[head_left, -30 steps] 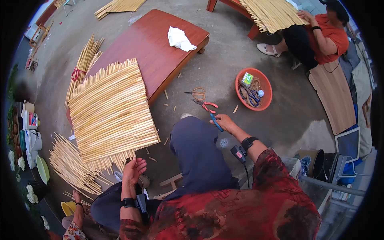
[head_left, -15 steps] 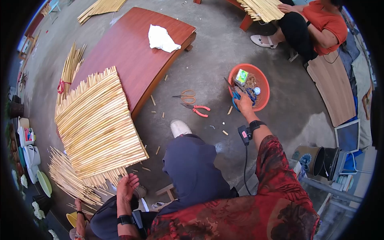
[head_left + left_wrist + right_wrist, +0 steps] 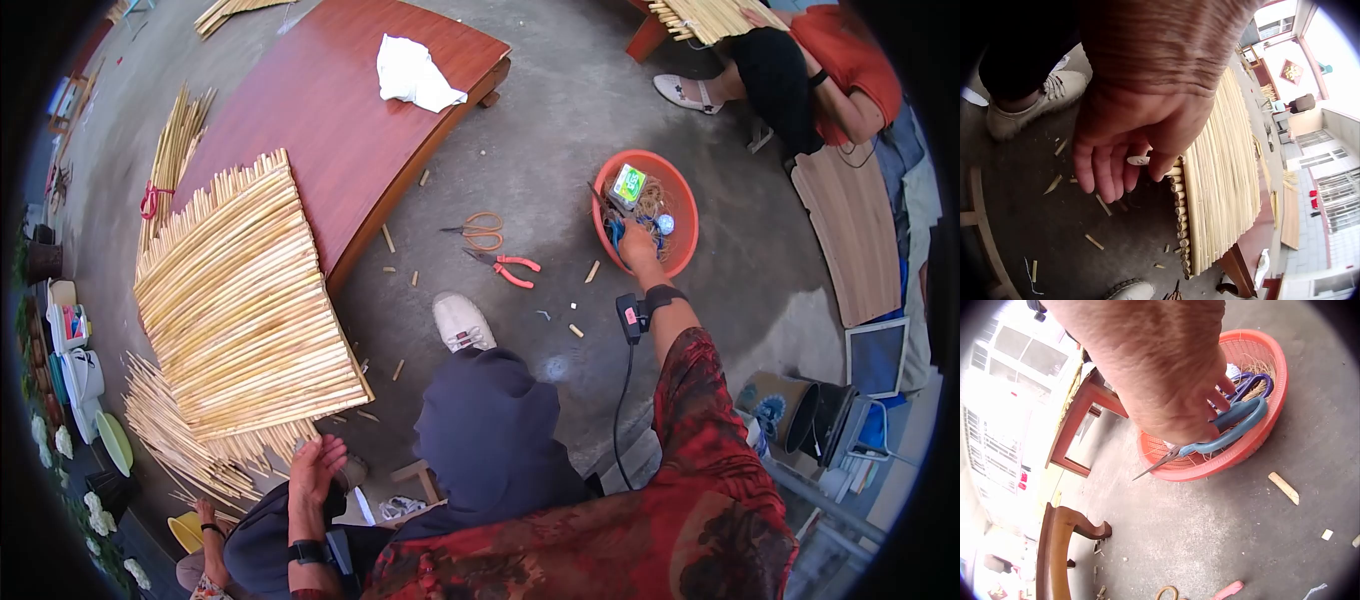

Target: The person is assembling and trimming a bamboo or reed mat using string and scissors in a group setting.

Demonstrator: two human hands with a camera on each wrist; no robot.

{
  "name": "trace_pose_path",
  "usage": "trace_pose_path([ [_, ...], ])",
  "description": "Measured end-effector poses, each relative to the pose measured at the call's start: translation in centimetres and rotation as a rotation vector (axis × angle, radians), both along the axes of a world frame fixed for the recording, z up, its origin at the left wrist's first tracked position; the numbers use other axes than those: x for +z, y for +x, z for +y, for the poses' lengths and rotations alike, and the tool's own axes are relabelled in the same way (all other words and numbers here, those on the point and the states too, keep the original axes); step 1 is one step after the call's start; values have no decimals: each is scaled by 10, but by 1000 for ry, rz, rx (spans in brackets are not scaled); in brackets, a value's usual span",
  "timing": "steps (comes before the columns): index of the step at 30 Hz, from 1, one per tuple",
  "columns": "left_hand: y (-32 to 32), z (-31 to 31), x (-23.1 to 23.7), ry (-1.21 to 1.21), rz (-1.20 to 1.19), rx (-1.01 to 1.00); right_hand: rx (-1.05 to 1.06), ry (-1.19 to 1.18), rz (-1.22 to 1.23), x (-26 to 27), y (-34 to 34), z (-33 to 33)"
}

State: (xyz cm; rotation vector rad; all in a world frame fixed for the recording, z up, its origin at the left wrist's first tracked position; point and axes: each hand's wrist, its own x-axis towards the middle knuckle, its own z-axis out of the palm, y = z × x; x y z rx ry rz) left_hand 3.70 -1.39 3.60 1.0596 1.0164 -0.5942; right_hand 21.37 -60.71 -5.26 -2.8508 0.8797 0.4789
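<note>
My right hand (image 3: pixel 642 247) reaches into an orange plastic basket (image 3: pixel 686 215). It holds blue-handled scissors (image 3: pixel 1235 428) there, and in the right wrist view their pointed blade sticks out past the rim. Under the fingers, purple-handled scissors (image 3: pixel 1264 383) lie among tangled brown twine (image 3: pixel 1252 364). My left hand (image 3: pixel 316 467) is relaxed, its fingers loosely bent, beside the lower edge of a mat of yellow reed sticks (image 3: pixel 250 310). In the left wrist view a pale stick end (image 3: pixel 1138 160) projects from the mat between thumb and fingers.
Orange-handled scissors (image 3: pixel 484 231) and red-handled pliers (image 3: pixel 510 266) lie on the concrete floor among reed offcuts. The mat partly overlaps a low red-brown table (image 3: pixel 320 120) bearing a white cloth (image 3: pixel 415 75). Another person (image 3: pixel 850 90) sits at the upper right. Loose sticks (image 3: pixel 175 420) lie left.
My right hand has carried the blue-handled scissors from beside the pliers rightward to the basket and now reaches further in. The left hand has stayed beside the mat's edge. The head view has shifted.
</note>
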Motion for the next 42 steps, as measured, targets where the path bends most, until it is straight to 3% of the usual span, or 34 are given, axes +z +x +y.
trace_pose_path([
  [5, -1, 0, -3, -21, -27, -20, -1, -77, -163, 26, -8, 28],
  [7, -1, 0, -2, -24, -34, -18, 336, -13, -458, 35, -9, 50],
  [9, 0, 0, -4, -9, -20, -14, 530, 181, -428, 13, -15, 68],
  [11, -1, 1, -4, -10, -27, -17, 626, 151, -303, 11, -19, 92],
  [19, -4, 8, -12, 16, -2, -5, 454, 34, -453, 7, -15, 79],
  [25, -7, 10, -17, -2, -16, 12, 157, -79, -339, 2, -1, 64],
  [27, -11, 14, -23, 1, -59, 8, -151, 31, -431, -4, 3, 59],
  [29, -15, 20, -24, -30, -7, -46, 39, -85, -262, -22, -4, 52],
  [42, -10, 18, -27, -46, -36, -124, 216, 216, -66, -2, -58, 134],
])
